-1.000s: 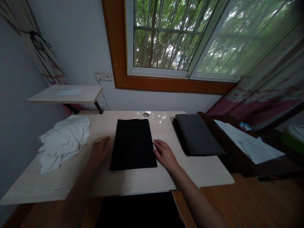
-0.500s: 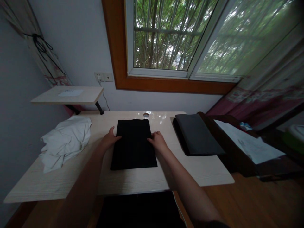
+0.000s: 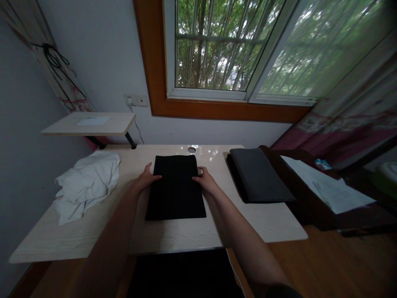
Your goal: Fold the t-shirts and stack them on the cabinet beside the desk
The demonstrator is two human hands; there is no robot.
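A flat black rectangular piece (image 3: 175, 194), which could be folded fabric or a soft folder, lies on the pale wooden desk (image 3: 167, 240) in front of me. At its left edge is my left hand (image 3: 145, 179), thumb over the top and forefinger pointing up and away. My right hand (image 3: 205, 180) grips the right edge, its thumb on top and forefinger bent beside the edge. The lower fingers of both hands are partly hidden. Farther right, a stack of dark flat rectangular pieces (image 3: 262, 176) rests on the desk and reaches past its right side.
A crumpled white cloth (image 3: 88, 182) lies on the desk's left. Behind it stands a small raised shelf (image 3: 65, 125) with a paper on it. A dark surface at right carries a white sheet (image 3: 328, 186). Below the front edge is a black seat-like shape (image 3: 182, 273).
Both hands have slid slightly up along the black piece's sides. The right forefinger now stands more apart from the thumb. The view has shifted very slightly.
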